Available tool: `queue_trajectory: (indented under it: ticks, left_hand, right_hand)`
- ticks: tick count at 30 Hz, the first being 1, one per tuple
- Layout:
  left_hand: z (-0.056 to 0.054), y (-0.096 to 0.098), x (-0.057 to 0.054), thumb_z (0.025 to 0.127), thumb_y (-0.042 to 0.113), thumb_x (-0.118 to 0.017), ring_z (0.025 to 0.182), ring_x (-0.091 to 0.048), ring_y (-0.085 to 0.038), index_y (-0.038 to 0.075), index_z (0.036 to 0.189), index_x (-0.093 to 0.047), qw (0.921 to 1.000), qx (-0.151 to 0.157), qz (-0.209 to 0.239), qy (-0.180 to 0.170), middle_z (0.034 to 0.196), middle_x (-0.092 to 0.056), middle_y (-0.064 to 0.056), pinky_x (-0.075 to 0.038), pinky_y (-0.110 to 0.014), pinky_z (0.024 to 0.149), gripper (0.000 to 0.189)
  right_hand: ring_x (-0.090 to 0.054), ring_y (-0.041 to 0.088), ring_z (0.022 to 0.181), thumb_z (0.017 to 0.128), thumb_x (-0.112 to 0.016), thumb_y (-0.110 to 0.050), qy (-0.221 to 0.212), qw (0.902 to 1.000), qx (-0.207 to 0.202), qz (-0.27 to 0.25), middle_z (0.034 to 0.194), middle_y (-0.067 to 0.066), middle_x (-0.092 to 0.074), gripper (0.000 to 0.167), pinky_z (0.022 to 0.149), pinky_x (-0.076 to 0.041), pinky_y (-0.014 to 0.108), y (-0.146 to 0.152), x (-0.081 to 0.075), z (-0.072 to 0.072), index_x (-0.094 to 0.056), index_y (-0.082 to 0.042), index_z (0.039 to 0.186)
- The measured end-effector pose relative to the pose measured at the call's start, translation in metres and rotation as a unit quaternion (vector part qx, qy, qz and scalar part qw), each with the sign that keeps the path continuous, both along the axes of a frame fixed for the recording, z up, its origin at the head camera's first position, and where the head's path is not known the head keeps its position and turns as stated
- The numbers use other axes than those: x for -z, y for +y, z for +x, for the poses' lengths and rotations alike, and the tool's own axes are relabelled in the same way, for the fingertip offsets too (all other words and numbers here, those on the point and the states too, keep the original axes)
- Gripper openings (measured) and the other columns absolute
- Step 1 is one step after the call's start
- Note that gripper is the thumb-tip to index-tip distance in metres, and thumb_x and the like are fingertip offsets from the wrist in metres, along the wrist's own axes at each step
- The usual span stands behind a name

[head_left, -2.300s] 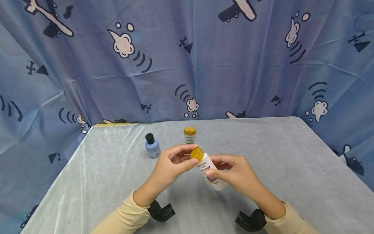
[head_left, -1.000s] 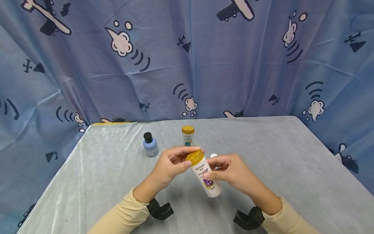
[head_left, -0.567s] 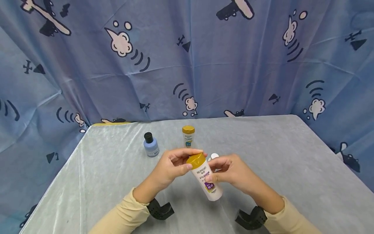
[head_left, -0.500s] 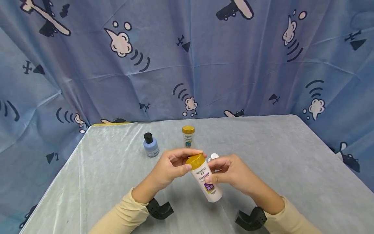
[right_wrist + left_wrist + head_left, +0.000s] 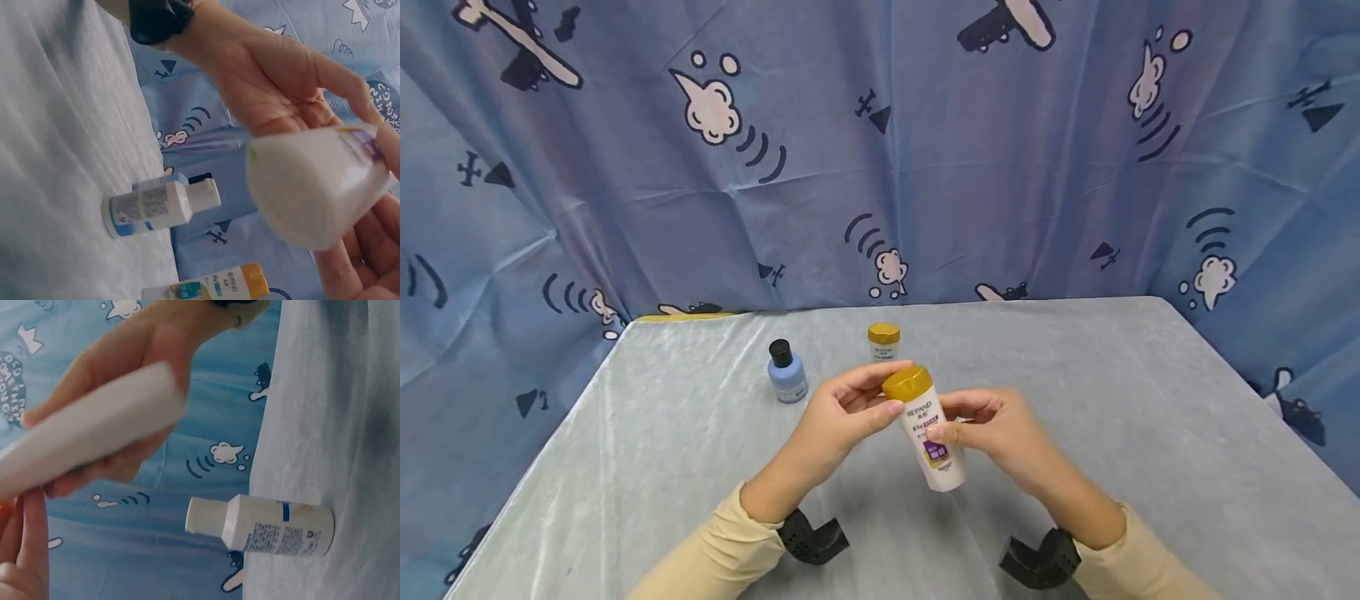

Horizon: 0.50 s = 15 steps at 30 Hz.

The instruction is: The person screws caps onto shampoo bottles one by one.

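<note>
Both hands hold a white shampoo-like bottle (image 5: 934,442) with a gold flip-style cap (image 5: 908,383), tilted above the table with its base toward the lower right. My left hand (image 5: 850,412) pinches the cap between thumb and fingers. My right hand (image 5: 1000,429) grips the body, thumb across the purple label and fingers behind. In the left wrist view the bottle (image 5: 100,428) shows its plain side, with left fingers (image 5: 28,537) at its cap end. The right wrist view shows its base and side (image 5: 306,187) close up.
Behind the hands stand a blue bottle with a black cap (image 5: 787,379) and another gold-capped bottle (image 5: 883,342), partly covered by the left hand. A white-capped bottle (image 5: 278,528) stands on the cloth-covered table (image 5: 685,467), hidden in the head view. A patterned curtain (image 5: 820,167) hangs behind.
Over the last half second both hands have lifted the gold-capped bottle slightly and away from the body. It now covers the white cap that showed behind it. The grips look the same.
</note>
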<state>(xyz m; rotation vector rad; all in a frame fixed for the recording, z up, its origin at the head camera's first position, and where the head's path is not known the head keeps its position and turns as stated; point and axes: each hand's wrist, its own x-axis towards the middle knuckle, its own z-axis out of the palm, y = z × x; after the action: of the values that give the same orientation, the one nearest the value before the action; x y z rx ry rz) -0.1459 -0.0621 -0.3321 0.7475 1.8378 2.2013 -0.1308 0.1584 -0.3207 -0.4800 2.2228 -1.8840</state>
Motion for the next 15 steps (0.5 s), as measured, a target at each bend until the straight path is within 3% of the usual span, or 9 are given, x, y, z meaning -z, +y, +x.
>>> queue_trajectory:
  ticks: [4,8,15]
  left_hand:
    - [-0.006,0.01,-0.008,0.09,0.003,-0.07,0.103,-0.063,-0.009,-0.009,0.131,-0.055,0.9986,-0.046,-0.004,-0.026,0.121,-0.066,-0.011,-0.055,-0.021,0.091,0.045]
    - [-0.017,0.018,-0.015,0.089,-0.001,-0.068,0.1,-0.064,-0.009,-0.008,0.126,-0.059,0.9957,-0.083,-0.013,-0.039,0.116,-0.067,-0.01,-0.056,-0.023,0.091,0.038]
    - [-0.044,0.037,-0.022,0.092,0.005,-0.069,0.105,-0.066,-0.011,-0.001,0.126,-0.063,0.9946,-0.085,-0.04,-0.045,0.123,-0.068,-0.017,-0.053,-0.031,0.101,0.035]
  right_hand:
    - [-0.07,0.008,0.091,0.086,-0.077,-0.014,0.002,0.9986,0.05,0.016,0.108,0.01,-0.076,0.042,0.083,-0.057,0.028,0.001,-0.01,-0.01,-0.067,0.008,0.12]
    - [-0.069,0.007,0.096,0.088,-0.076,-0.018,0.009,0.9966,0.074,0.035,0.112,0.008,-0.075,0.043,0.088,-0.055,0.028,0.003,-0.016,-0.021,-0.067,0.003,0.123]
    - [-0.065,0.0,0.099,0.091,-0.074,-0.027,0.011,0.9883,0.151,0.016,0.102,-0.019,-0.073,0.05,0.089,-0.052,0.022,0.013,-0.015,-0.043,-0.063,0.0,0.131]
